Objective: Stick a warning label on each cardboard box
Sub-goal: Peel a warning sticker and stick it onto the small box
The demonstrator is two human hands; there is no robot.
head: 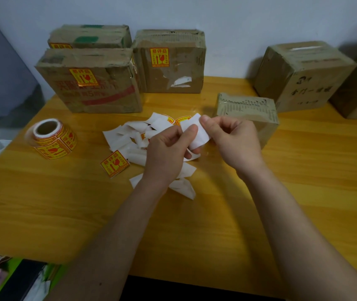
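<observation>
Label (196, 132) pinched between fingers (189, 130) of both hands.

Glossy wood-grain table (281, 192), worn cardboard boxes (169, 61), paper labels (114, 163).

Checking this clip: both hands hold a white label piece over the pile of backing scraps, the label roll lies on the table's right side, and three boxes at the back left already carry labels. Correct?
Not quite. The label roll lies on the table's left side, not the right, as the head view shows. The rest holds: left hand and right hand pinch a white label piece over the backing scraps, and three back-left boxes carry labels.
</observation>
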